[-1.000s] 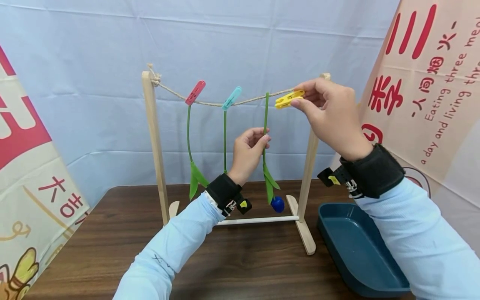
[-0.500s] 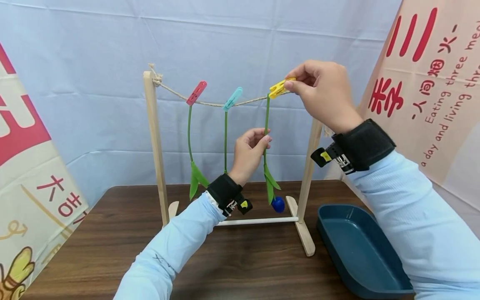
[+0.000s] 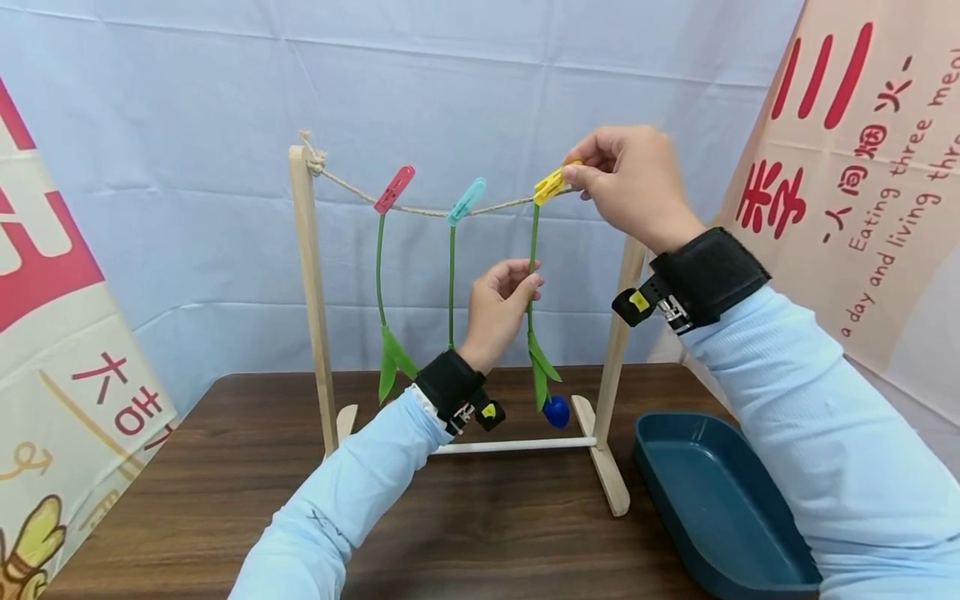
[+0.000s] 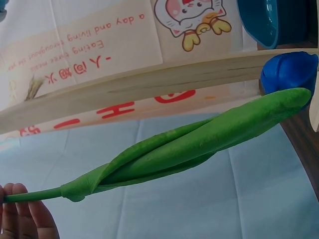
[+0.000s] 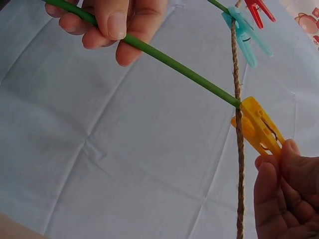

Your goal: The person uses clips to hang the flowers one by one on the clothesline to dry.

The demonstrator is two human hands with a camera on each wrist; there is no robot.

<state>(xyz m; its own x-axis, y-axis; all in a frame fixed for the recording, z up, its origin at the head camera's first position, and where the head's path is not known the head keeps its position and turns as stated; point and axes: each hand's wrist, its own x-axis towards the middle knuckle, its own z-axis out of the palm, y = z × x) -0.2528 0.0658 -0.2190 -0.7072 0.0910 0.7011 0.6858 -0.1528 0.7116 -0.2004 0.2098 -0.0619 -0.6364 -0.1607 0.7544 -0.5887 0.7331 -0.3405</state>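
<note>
My left hand [image 3: 498, 308] pinches the green stem of an artificial blue tulip [image 3: 556, 411], which hangs upside down with its leaves low. The left wrist view shows the green leaves [image 4: 199, 144] and blue bloom [image 4: 286, 74] up close. At the stem's top end, my right hand [image 3: 637, 183] holds a yellow clothespin [image 3: 549, 185] between thumb and fingers. In the right wrist view the clothespin's [image 5: 259, 127] jaws straddle the rope [image 5: 239, 164] at the stem end. A red clothespin [image 3: 393, 189] and a light blue clothespin [image 3: 467, 201] hold two more green stems on the rope.
The rope is tied between wooden posts [image 3: 311, 292] of a stand joined low by a white bar [image 3: 517, 445]. A dark teal tray [image 3: 720, 500] sits at the right on the brown table [image 3: 187, 483]. Printed cloths [image 3: 847, 167] hang at both sides.
My right hand has moved left and brought the yellow clothespin from beside the stem onto its top end at the rope. My left hand has stayed on the stem.
</note>
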